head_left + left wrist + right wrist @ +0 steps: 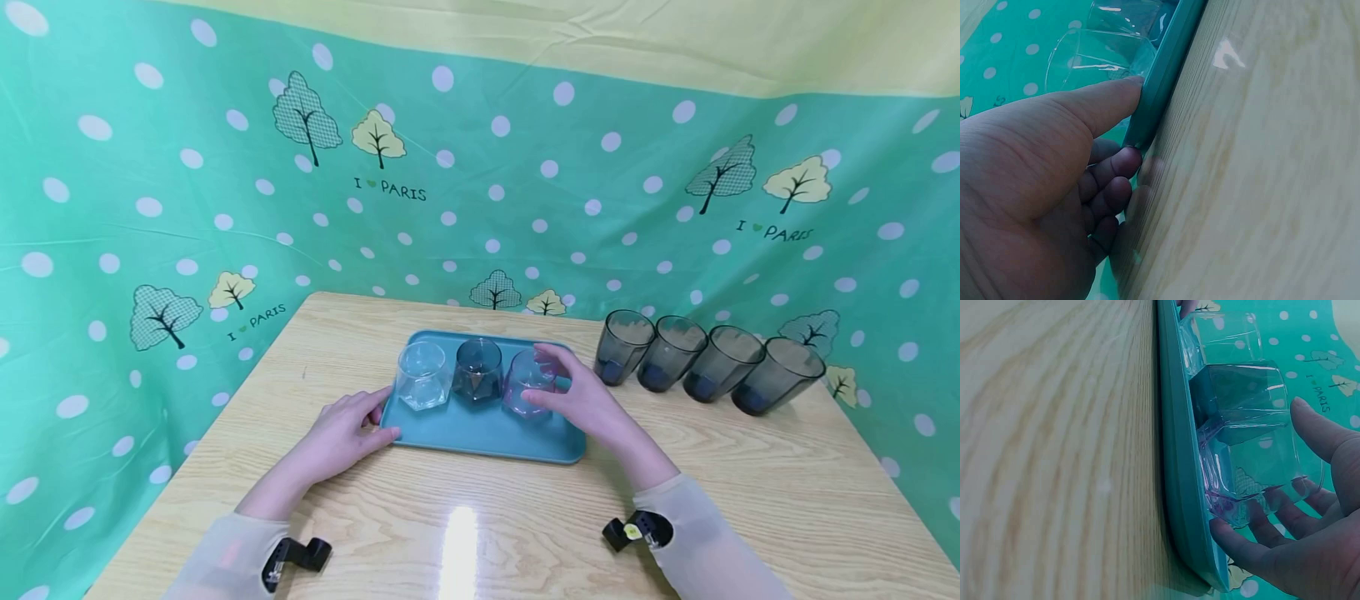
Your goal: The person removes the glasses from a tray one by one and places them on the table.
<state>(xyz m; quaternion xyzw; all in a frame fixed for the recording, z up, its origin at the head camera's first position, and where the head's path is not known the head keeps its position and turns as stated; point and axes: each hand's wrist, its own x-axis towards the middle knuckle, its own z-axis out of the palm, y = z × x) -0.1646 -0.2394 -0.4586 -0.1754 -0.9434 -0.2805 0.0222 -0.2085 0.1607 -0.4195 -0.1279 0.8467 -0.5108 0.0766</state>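
On a blue-green tray [480,442] three short faceted glasses stand in a row. The left one is a clear glass [423,379], the middle one a dark grey glass [478,375], the right one a pink-tinted glass [521,385]. My left hand [345,437] grips the tray's left end, thumb on the rim and fingers curled below it in the left wrist view. Around the pink-tinted glass reaches my right hand [581,396]. In the right wrist view its thumb [1319,428] is by the rim, with the other fingers along the opposite side and one fingertip low by the base.
Several tall dark grey tumblers [678,354] stand in a row at the right back of the wooden table [540,525]. Behind the table hangs a green dotted cloth [450,217] with printed trees.
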